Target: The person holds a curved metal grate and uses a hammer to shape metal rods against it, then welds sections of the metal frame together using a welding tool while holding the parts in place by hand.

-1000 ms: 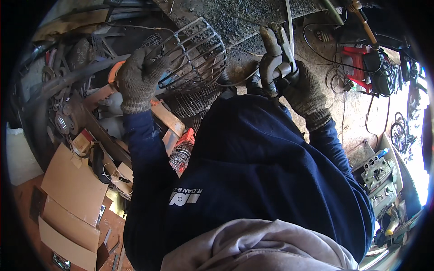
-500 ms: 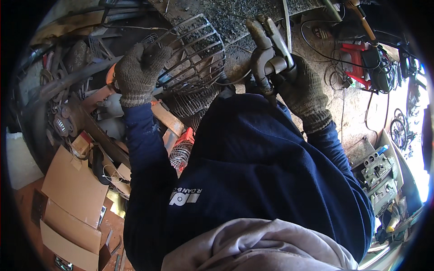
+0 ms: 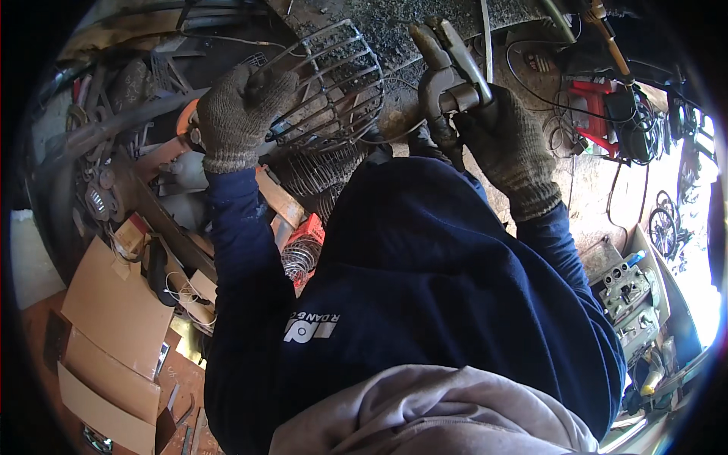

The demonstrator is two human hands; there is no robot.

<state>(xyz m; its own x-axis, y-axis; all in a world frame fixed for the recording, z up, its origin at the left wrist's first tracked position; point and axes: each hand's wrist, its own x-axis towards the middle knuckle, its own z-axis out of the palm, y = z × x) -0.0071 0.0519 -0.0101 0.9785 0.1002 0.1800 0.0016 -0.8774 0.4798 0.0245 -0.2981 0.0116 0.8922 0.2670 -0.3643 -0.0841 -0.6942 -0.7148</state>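
Note:
In a knitted work glove, my left hand [image 3: 236, 125] is closed around the near left side of a basket-shaped rack of dark metal rods [image 3: 343, 98]. The rack is tilted, its open bars spreading to the right of the glove. My right hand [image 3: 516, 155], gloved too, is closed on a heavy metal clamp-like tool [image 3: 457, 98]. Two thick arms of this tool point up and away, with a short cylinder across its lower part. It is apart from the rack, to its right. The glove hides the tool's lower end.
Dark grit covers a work surface [image 3: 394, 38] ahead. Scrap metal and coiled wire springs [image 3: 302, 258] crowd the left. A cardboard box [image 3: 114, 318] stands lower left. At right are a red frame [image 3: 595, 114], loose cables, a hammer-like wooden handle [image 3: 613, 45] and a grey metal machine part [image 3: 626, 292].
Both hands keep their hold. The rack and left hand have shifted slightly right in view. The tool in my right hand has turned a little, its lower jaw sitting differently.

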